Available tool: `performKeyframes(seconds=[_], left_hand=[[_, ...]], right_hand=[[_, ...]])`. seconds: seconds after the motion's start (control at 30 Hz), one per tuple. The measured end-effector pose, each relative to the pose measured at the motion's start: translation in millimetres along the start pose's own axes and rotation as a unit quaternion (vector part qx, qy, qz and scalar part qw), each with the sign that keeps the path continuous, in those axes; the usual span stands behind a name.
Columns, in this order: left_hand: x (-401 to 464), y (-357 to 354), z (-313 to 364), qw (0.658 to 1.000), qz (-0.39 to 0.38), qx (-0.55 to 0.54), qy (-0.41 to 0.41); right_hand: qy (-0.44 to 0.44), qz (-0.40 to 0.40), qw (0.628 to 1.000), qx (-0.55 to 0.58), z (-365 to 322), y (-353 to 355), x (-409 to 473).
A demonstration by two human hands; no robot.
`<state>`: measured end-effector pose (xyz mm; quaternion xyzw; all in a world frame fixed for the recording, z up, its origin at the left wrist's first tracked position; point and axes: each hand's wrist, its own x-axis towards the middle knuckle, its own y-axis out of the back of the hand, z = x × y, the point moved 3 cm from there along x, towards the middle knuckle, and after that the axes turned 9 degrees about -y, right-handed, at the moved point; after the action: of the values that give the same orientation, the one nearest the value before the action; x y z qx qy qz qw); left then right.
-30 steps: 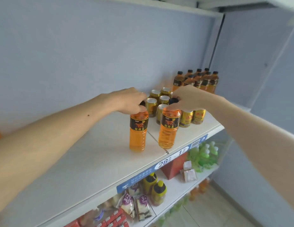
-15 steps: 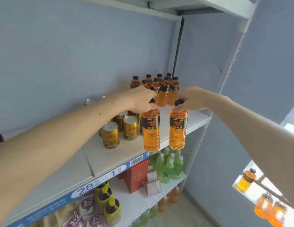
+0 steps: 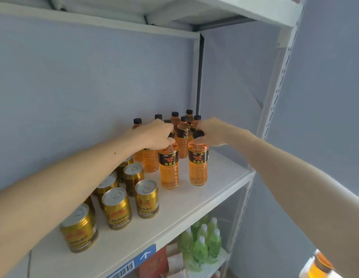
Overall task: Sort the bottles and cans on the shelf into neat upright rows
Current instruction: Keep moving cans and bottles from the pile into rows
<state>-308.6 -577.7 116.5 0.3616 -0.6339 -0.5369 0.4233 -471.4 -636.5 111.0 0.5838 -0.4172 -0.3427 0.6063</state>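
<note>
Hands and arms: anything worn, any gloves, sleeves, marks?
Both arms are bare as far as the frame shows: no sleeves, gloves, watch or rings visible. The left hand and right hand are ungloved. One small dark mole sits on the left forearm.

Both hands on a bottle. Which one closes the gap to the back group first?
Probably left. The left hand grips the cap of the left front bottle, which stands right beside the back group of bottles. The right hand's bottle stands farther out toward the open shelf.
</note>
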Motion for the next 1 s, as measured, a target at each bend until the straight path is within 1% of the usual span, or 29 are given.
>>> performKeyframes(seconds=[0.13,0.27,0.4,0.6,1.0], left_hand=[[19.4,-12.6,-16.6,0.999,0.001,-0.002,0.040],[30.0,-21.3,-33.4,0.997,-0.016,0.000,0.073],[33.2,-29.7,-43.8,0.993,-0.031,-0.004,0.113],[37.3,-41.0,-46.3,0.986,-0.033,-0.014,0.164],[51.4,-45.6,-45.8,0.980,-0.020,-0.002,0.198]], right_hand=[[0.042,-0.010,0.999,0.006,0.9,-12.2,41.1],[0.085,-0.019,0.996,0.024,-1.9,-23.2,76.2],[0.127,-0.022,0.991,0.026,-6.1,-28.2,101.0],[0.163,-0.044,0.986,0.012,-10.3,-39.9,125.7],[0.206,-0.066,0.976,0.008,-4.6,-44.7,145.2]])
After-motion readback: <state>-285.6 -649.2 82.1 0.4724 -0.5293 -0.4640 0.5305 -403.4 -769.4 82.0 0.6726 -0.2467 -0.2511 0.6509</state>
